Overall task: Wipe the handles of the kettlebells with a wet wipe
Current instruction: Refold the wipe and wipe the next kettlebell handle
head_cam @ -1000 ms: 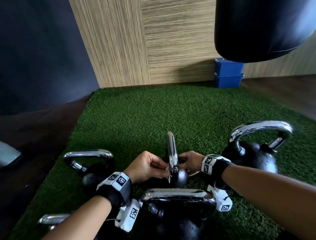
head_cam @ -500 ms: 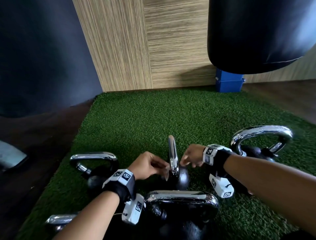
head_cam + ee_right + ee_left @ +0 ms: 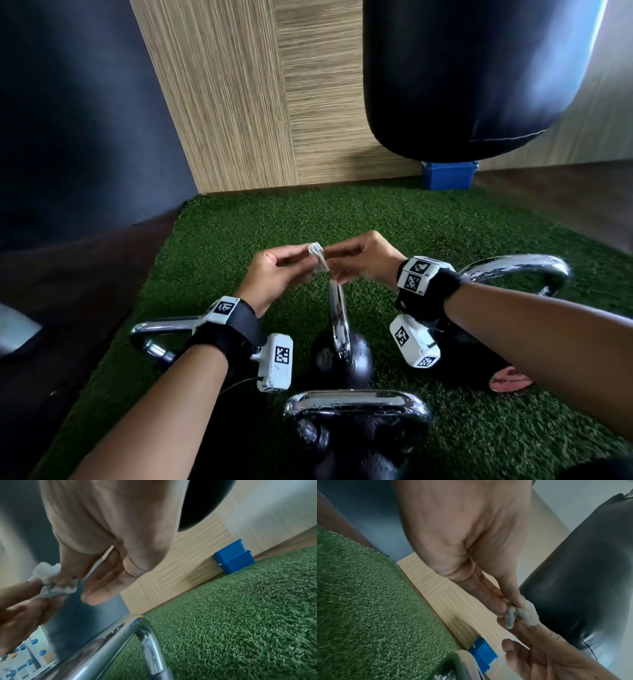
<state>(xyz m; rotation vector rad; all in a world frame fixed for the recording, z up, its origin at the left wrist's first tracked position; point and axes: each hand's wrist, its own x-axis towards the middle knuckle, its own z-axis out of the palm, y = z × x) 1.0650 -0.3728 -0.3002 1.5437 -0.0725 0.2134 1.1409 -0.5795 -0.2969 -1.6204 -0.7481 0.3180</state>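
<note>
Both hands are raised above the small middle kettlebell point(image 3: 342, 356), whose chrome handle point(image 3: 337, 318) stands edge-on below them. My left hand point(image 3: 277, 270) and right hand point(image 3: 363, 260) pinch a crumpled white wet wipe point(image 3: 318, 257) between their fingertips. The wipe point(image 3: 520, 613) shows bunched between thumb and fingers in the left wrist view, and the wipe point(image 3: 51, 580) is at the left of the right wrist view. Other black kettlebells with chrome handles stand around: one at the left point(image 3: 161, 329), one nearest me point(image 3: 356, 404), a large one at the right point(image 3: 513, 270).
All kettlebells stand on a green turf mat point(image 3: 239, 240). A black punching bag point(image 3: 479, 75) hangs over the far right. A blue box point(image 3: 448, 174) sits against the wooden wall point(image 3: 274, 102). Dark floor borders the mat on the left.
Both hands have lifted off the middle kettlebell's handle and come together higher up, now pinching the wipe between them. The head view has tilted up.
</note>
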